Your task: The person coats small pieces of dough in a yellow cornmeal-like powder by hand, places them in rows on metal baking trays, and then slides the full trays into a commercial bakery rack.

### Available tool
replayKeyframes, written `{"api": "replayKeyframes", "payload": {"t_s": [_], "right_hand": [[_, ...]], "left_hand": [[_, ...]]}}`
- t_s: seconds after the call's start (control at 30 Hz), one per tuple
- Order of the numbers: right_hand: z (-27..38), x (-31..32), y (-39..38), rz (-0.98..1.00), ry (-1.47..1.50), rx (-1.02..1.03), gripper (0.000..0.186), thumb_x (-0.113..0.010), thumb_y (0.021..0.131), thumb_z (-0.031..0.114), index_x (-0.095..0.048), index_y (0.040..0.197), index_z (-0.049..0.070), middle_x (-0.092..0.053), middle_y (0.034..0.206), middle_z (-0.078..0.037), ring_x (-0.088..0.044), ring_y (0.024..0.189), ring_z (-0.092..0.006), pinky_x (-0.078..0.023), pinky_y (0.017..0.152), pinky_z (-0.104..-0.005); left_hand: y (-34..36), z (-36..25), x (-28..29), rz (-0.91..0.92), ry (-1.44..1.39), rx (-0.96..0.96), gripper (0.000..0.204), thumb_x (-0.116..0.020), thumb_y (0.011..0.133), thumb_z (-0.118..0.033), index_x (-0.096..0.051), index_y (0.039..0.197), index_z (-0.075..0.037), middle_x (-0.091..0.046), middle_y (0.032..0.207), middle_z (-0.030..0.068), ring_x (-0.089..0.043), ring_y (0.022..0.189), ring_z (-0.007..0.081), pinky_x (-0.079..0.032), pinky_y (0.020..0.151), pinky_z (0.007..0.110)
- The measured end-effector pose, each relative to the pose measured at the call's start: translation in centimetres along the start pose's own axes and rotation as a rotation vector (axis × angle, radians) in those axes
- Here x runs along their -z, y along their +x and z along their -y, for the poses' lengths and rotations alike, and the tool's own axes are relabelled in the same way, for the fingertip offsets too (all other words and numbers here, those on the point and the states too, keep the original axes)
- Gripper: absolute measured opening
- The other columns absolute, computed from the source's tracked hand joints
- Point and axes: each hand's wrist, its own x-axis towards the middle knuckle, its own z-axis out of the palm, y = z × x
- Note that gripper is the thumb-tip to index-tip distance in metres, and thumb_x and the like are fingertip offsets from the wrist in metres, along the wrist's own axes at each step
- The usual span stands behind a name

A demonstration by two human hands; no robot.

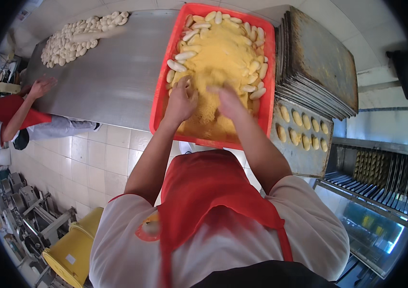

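Observation:
A red plastic tray (pixel 270 57) holds yellow crumbs (pixel 216 48), with pale oblong dough pieces (pixel 185 55) around its edges. My left hand (pixel 181 101) is in the middle-left of the tray at the crumbs, its fingers loosely bent and apart. My right hand (pixel 228 103) reaches into the crumbs just right of it, smeared by motion; whether it holds a piece is unclear. Beside the tray on the right, a baking sheet (pixel 309 161) carries several coated oblong pieces (pixel 298 118) in rows.
A stack of worn baking sheets (pixel 321 53) stands at right, above a metal rack (pixel 372 173). The steel table (pixel 103 77) bears a dough pile (pixel 65 48). A co-worker's hand (pixel 43 86) reaches over its left end. A yellow bucket (pixel 72 249) stands lower left.

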Motion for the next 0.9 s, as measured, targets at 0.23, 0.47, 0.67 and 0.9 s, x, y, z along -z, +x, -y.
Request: {"api": "replayKeyframes", "payload": {"t_s": [0.23, 0.47, 0.67, 0.9], "right_hand": [[11.6, -7.9, 8.7, -0.003, -1.421, 0.316, 0.055, -0.07, 0.095, 0.04, -0.062, 0.139, 0.008, -0.06, 0.146, -0.017, -0.057, 0.13, -0.0382, -0.045, 0.111, -0.044], [3.0, -5.1, 6.5, 0.269, -1.799, 1.013, 0.03, -0.07, 0.088, 0.031, -0.075, 0.114, 0.017, -0.056, 0.145, -0.008, -0.047, 0.139, -0.0329, -0.041, 0.115, -0.0472], [-1.1, 6.6, -4.8, -0.178, -1.135, 0.504, 0.057, -0.078, 0.086, 0.02, -0.057, 0.138, 0.009, -0.054, 0.142, -0.017, -0.051, 0.135, -0.0345, -0.043, 0.113, -0.0459], [-1.3, 3.2, -0.9, -0.28, -0.115, 0.194, 0.076, -0.083, 0.088, 0.027, -0.045, 0.146, -0.003, -0.054, 0.146, -0.02, -0.055, 0.131, -0.0279, -0.049, 0.103, -0.0406]], "left_hand": [[-4.7, 5.3, 0.7, -0.18, -0.147, 0.227, 0.071, -0.073, 0.096, -0.031, -0.045, 0.149, 0.007, -0.049, 0.152, 0.0275, -0.047, 0.144, 0.0379, -0.041, 0.117, 0.043], [-0.5, 3.6, -0.1, -0.194, -0.717, 0.572, 0.058, -0.061, 0.104, -0.026, -0.046, 0.151, 0.004, -0.052, 0.15, 0.0152, -0.06, 0.124, 0.0268, -0.048, 0.108, 0.032], [2.2, 2.0, 0.1, -0.003, -1.231, 0.8, 0.041, -0.058, 0.107, -0.029, -0.057, 0.146, -0.015, -0.054, 0.148, 0.0081, -0.064, 0.121, 0.0296, -0.064, 0.083, 0.045], [5.6, -2.6, -5.5, 0.268, -0.643, 0.408, 0.07, -0.082, 0.093, -0.025, -0.051, 0.15, 0.003, -0.068, 0.131, 0.0122, -0.062, 0.121, 0.0203, -0.053, 0.097, 0.033]]}}
